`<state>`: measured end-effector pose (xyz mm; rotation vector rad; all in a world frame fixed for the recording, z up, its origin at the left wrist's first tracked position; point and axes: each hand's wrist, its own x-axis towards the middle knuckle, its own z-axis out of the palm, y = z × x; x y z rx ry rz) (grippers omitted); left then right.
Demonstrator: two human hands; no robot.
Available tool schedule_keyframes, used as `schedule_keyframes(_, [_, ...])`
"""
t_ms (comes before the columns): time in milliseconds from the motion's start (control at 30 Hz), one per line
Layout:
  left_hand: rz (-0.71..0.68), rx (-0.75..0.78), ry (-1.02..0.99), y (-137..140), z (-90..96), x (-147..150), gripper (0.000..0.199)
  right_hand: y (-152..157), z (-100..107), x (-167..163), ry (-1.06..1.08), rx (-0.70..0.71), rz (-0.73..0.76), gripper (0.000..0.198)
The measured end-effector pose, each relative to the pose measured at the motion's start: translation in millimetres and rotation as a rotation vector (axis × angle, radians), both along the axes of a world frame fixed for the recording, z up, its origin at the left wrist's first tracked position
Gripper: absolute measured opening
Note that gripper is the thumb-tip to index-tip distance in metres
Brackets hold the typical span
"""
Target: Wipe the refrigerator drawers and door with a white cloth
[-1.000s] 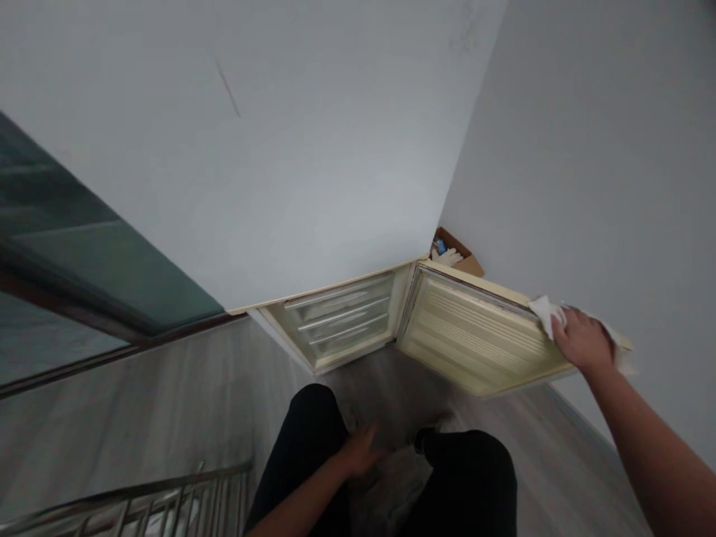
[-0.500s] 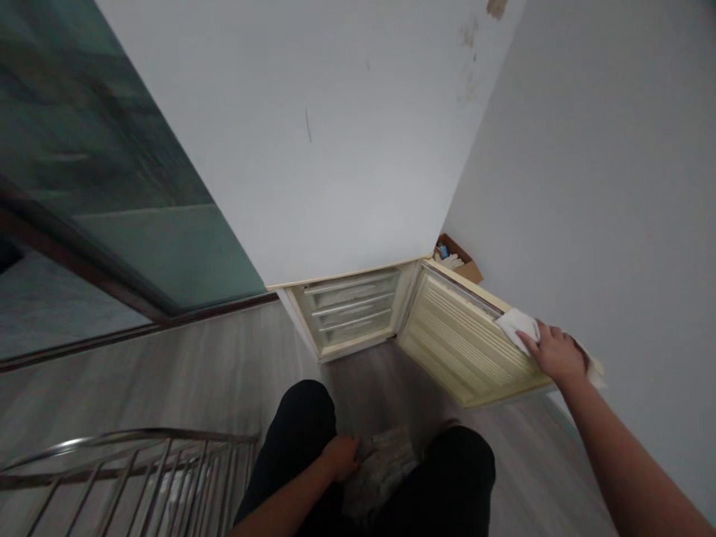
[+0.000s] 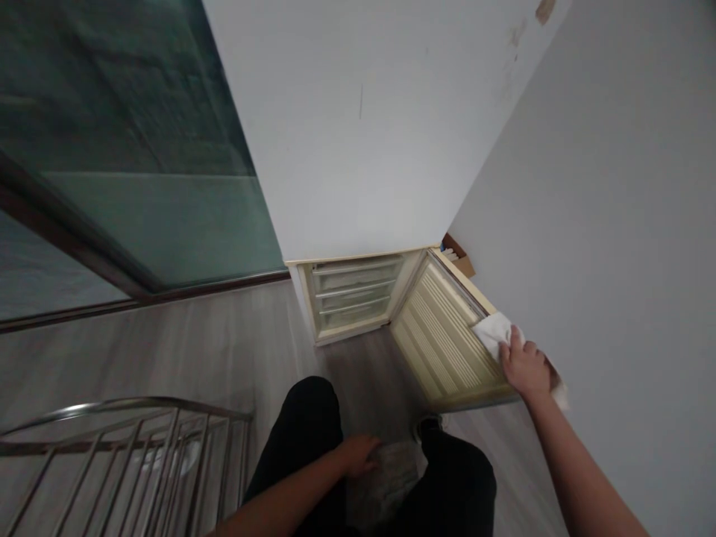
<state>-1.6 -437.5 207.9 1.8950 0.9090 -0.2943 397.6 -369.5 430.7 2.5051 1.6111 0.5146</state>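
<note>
A cream freezer door (image 3: 441, 343) with ribbed inner lining hangs open to the right of a compartment with several clear drawers (image 3: 350, 294). My right hand (image 3: 526, 367) presses a white cloth (image 3: 493, 330) onto the door's top edge, near its outer corner. My left hand (image 3: 358, 453) rests low between my knees, on or beside a grey patterned cloth (image 3: 385, 481); whether it grips it is unclear. My legs in black trousers (image 3: 307, 432) fill the bottom centre.
A tall white appliance front (image 3: 363, 134) rises above the drawers, and a grey wall (image 3: 615, 224) runs along the right. A cardboard box (image 3: 459, 255) sits behind the door. A metal rack (image 3: 128, 447) lies at lower left, a dark glass panel (image 3: 112, 134) at upper left.
My right hand and the cloth have slid left along the door's top edge, and the door has swung inward. The view has shifted, showing more glass panel and rack.
</note>
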Motion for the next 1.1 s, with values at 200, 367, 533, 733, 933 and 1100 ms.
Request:
schedule_keyframes(200, [0.216, 0.032, -0.192, 13, 14.1, -24, 0.057, 1, 15, -25, 0.1, -0.069, -0.082, 0.067])
schedule_keyframes(367, [0.375, 0.066, -0.307, 4, 14.2, -46, 0.054, -5, 16, -51, 0.096, -0.066, -0.048, 0.066])
schedule_keyframes(533, [0.432, 0.066, -0.425, -6, 6.2, -46, 0.053, -29, 8, -99, 0.244, -0.076, 0.087, 0.064])
schedule_keyframes(733, [0.501, 0.117, -0.615, 1, 16.0, -36, 0.076, -31, -13, -185, 0.681, 0.327, 0.277, 0.059])
schedule_keyframes(933, [0.801, 0.267, -0.796, 47, 40.1, -40, 0.102, -24, -42, -256, 1.216, 0.617, 0.223, 0.046])
schedule_keyframes(1100, [1.091, 0.369, -0.799, 124, 60.4, -78, 0.073, -52, -129, -275, 1.2, 0.044, 0.357, 0.032])
